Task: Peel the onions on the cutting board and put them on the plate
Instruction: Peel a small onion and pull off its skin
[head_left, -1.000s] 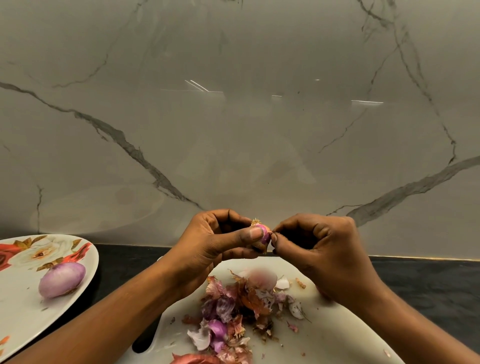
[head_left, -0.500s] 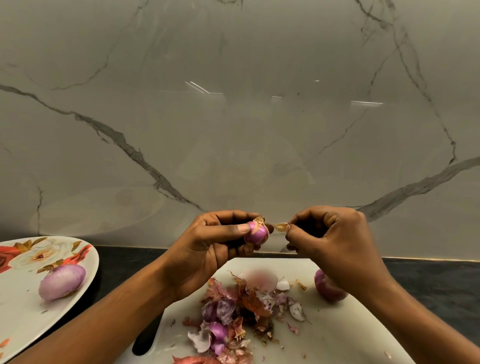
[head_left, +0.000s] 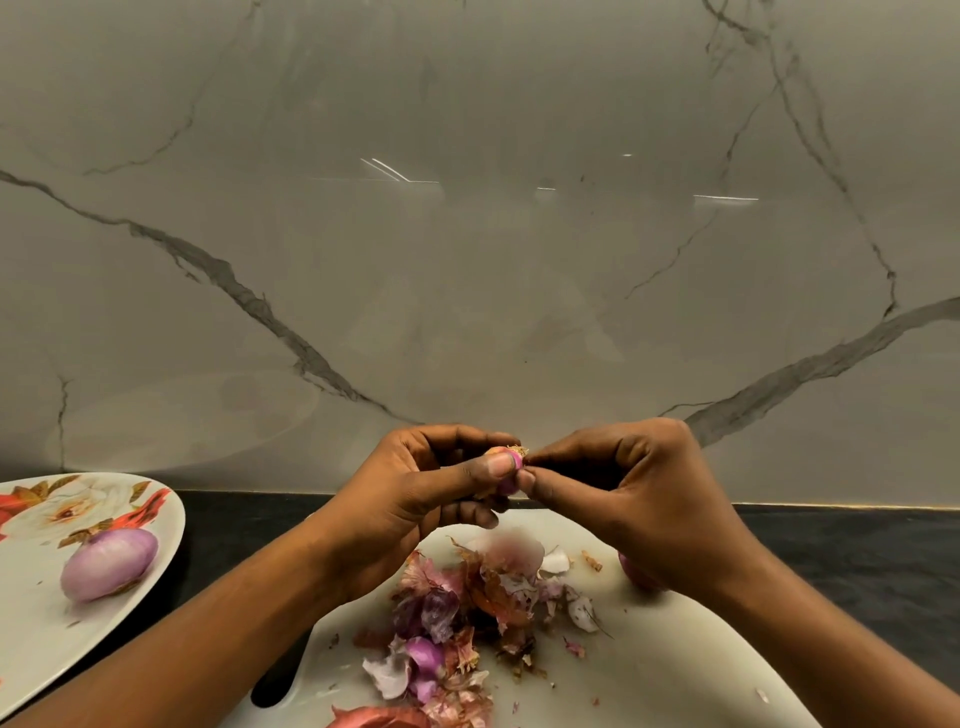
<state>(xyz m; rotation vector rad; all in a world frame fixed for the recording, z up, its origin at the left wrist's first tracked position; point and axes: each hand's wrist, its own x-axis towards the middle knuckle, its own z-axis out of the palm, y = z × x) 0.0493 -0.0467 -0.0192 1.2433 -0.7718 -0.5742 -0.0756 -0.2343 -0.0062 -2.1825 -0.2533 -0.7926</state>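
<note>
Above the cutting board (head_left: 649, 675), left hand (head_left: 415, 499) grips a small onion (head_left: 508, 484); right hand (head_left: 634, 493) pinches its root tip; plate (head_left: 31, 649) lies left of the board.

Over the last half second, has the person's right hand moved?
Yes. The right hand has swung back left over the cutting board, its fingers meeting the small onion held by the left hand again.

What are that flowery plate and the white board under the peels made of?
Flowery plate: probably glossy melamine or glazed ceramic; smooth sheen, printed flowers. White board: likely matte plastic, judging by its moulded handle slot and rounded edge.
</note>
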